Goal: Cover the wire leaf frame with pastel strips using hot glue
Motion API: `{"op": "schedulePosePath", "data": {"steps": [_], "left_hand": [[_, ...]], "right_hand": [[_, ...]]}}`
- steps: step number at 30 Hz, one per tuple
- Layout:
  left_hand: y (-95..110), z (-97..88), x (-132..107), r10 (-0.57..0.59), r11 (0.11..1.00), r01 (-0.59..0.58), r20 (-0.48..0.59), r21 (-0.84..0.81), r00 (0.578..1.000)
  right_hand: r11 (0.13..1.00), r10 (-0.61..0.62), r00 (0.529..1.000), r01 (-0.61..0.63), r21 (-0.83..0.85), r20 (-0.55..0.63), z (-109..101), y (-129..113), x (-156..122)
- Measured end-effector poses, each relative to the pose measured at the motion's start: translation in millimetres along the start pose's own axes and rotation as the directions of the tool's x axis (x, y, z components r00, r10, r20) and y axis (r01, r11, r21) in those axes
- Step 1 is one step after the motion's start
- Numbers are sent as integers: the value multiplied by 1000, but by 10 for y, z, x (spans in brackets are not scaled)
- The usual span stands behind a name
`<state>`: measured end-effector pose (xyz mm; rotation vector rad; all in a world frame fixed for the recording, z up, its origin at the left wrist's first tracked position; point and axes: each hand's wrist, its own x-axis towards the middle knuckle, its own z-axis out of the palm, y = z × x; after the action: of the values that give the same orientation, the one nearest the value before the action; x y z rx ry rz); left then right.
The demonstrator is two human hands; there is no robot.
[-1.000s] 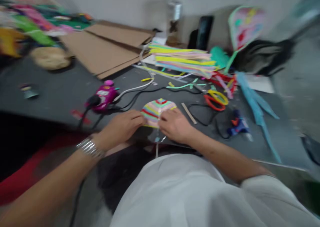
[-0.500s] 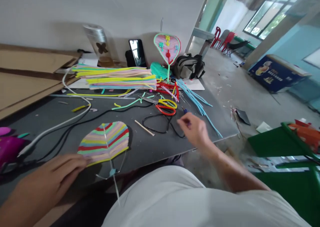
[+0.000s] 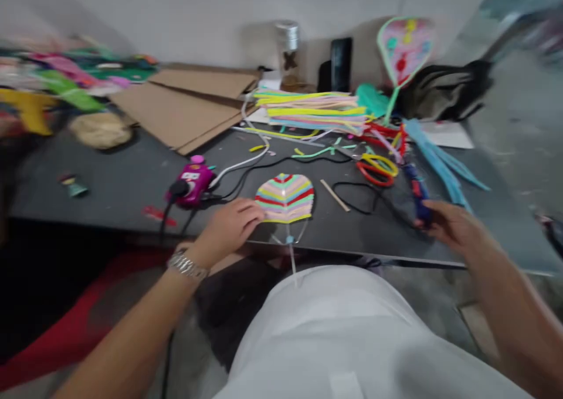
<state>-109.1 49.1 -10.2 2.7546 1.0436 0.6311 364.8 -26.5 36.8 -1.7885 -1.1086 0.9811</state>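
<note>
A leaf-shaped fan (image 3: 285, 199) with pipe-cleaner stripes lies near the table's front edge, its thin stem and wire loops pointing toward me. My left hand (image 3: 235, 226) pinches its left edge. Over at the right, my right hand (image 3: 453, 226) has its fingers closed round a blue corded tool that looks like a glue gun (image 3: 417, 193), blurred by motion. Scissors (image 3: 376, 170) with red and yellow handles lie left of that tool. Between the fan and the black cord (image 3: 360, 196) rests a pale thin stick (image 3: 335, 195).
Bundled pipe cleaners (image 3: 312, 111) lie at the back, light-blue ones (image 3: 444, 164) to the right. Behind stand a finished pink fan (image 3: 404, 50), a phone (image 3: 341, 64) and a bottle (image 3: 288, 53). Cardboard (image 3: 197, 102) and a magenta power socket (image 3: 193, 182) lie left.
My view has swung left, showing more table on that side. My right hand has moved outward, with the blue tool now plainly in its fingers. My left hand stays on the fan.
</note>
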Motion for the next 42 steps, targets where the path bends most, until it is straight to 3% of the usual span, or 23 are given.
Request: {"op": "schedulePosePath", "data": {"steps": [2,6,8,10,14,16,19,25,28,34,42], "left_hand": [[26,-15,14,-16,1000,16,22,-16,1000],[74,-43,25,-51,996,54,36,-70,998],[97,-57,29,-63,994,66,31,-88,997],[106,-64,33,-68,993,70,22,-100,997],[90,-45,17,-72,990,72,7,-118,997],[82,-26,-3,-74,989,73,-5,-127,997],[88,-4,-33,-75,990,70,-38,-122,996],[130,15,-59,-112,989,106,-66,-99,991],[135,23,-70,-124,988,115,-82,-107,989],[109,16,-74,-104,987,94,-75,-133,992],[91,5,-46,-80,984,63,-99,-168,992]], "right_hand": [[985,64,993,-46,169,-104,-27,15,52],[941,-9,1000,10,339,-5,91,-153,126],[954,-52,996,30,299,68,255,-323,140],[977,-74,974,29,209,213,487,-494,131],[985,-49,896,-29,169,441,1046,-711,15],[987,-34,822,-62,150,569,1316,-751,-84],[956,78,751,-243,165,656,1682,-778,-243],[775,106,813,-428,464,573,2233,-791,-394],[743,138,829,-449,497,542,2360,-745,-368],[787,133,854,-399,471,502,2408,-674,-325],[795,110,831,-403,453,546,2374,-667,-286]]}}
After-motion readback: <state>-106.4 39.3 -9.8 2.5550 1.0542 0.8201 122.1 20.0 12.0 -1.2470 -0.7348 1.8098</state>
